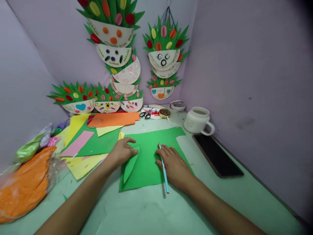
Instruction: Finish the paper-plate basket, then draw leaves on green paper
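Note:
A large green sheet (pixel 150 163) lies on the pale green table in front of me. On its left part rests a leaf-shaped green cutout (pixel 130 166), pointed at its lower end. My left hand (pixel 123 150) touches the cutout's upper end, thumb and forefinger apart at its edge. Over the sheet's right part lies my right hand (pixel 172 161), with a light blue pencil (pixel 164 173) held between thumb and fingers. The pencil's tip points away from me, its blunt end toward the near table edge.
Coloured papers (pixel 105 140) and bagged orange clay (pixel 26 182) lie left. Scissors (pixel 146 115) and a tape roll (pixel 177 105) are at the back. A white mug (pixel 197 120) and a black phone (pixel 217 155) stand and lie right. Paper flower baskets (pixel 163 62) hang on the wall.

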Demonstrator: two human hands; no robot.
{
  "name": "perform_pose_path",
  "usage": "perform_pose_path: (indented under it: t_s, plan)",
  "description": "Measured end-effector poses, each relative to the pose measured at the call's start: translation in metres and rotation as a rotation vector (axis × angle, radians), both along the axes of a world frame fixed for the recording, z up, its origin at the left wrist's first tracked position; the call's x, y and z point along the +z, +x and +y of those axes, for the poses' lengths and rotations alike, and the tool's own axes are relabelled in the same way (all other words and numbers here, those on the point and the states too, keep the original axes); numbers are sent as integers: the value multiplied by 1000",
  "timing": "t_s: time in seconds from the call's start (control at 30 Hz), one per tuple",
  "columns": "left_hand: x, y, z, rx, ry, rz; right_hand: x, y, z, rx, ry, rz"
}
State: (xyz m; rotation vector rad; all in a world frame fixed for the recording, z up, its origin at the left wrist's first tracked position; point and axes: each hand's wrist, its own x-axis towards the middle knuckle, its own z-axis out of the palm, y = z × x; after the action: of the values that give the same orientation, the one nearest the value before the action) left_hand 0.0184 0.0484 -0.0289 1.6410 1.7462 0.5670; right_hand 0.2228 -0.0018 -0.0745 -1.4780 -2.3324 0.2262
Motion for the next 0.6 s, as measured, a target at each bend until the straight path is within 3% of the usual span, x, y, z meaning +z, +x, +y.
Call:
perform_pose_path:
  t_s: [0.13,0.27,0.6]
  plan:
    - [-2,-20,-7,79,5,-134,0,-1,1,-1,-13,-18]
    - [-17,-15,-17,140,41,-126,-6,0,3,9,5,-36]
    - [-29,-1,-26,69,266,237,-11,1,5,8,34,-64]
